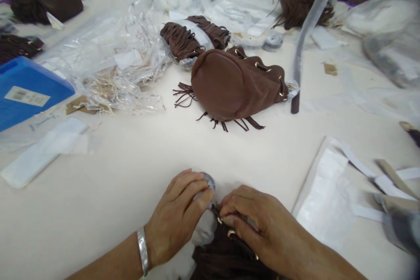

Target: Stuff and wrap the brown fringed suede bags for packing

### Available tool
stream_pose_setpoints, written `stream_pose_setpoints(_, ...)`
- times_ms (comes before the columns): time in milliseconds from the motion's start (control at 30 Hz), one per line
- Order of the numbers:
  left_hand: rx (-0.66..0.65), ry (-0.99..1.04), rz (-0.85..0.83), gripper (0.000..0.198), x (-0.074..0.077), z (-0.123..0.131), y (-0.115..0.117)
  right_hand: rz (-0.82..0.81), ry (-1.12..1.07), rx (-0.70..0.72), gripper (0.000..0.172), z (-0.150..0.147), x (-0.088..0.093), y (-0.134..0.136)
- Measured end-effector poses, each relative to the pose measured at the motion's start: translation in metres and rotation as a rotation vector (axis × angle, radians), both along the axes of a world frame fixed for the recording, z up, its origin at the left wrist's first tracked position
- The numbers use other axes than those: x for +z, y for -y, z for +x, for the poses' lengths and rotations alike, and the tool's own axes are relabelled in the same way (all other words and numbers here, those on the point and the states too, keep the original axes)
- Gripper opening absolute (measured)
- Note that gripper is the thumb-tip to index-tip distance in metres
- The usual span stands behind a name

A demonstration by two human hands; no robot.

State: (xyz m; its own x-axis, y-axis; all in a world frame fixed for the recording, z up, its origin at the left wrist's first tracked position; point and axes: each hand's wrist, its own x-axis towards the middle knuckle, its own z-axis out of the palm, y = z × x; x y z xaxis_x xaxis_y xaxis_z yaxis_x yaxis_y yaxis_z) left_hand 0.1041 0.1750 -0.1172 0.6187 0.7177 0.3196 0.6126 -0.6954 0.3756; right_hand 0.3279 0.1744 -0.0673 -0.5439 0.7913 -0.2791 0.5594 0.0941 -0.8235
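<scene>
A dark brown fringed bag (223, 258) with gold eyelets along its rim lies at the bottom edge, partly out of view. My right hand (259, 218) pinches the bag's rim, thumb and fingers closed on it. Just to the left, my left hand (183, 210), with a silver cuff on its wrist, is curled over a grey plastic-wrapped coil (209, 180). Most of that coil is hidden beneath the fingers. White crumpled wrapping (205, 229) shows between the left hand and the bag.
Beyond my hands another brown bucket bag (218, 85) lies on its side, beside a grey-wrapped strap (299, 52). Clear plastic bags (131, 43) and a blue box (33, 89) are at left. White paper (324, 192) and loose strips (393, 179) lie at right.
</scene>
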Motion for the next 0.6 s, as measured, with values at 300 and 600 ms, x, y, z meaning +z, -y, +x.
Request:
stream_pose_setpoints(300,0.34,0.042,-0.027,0.031,0.014,-0.003,0.044,0.036,0.16,-0.047,0.01,-0.009,-0.002,0.009)
stream_pose_setpoints(600,0.274,-0.012,-0.36,0.02,0.01,0.016,0.061,0.057,0.161,-0.045,0.009,-0.01,-0.006,0.012)
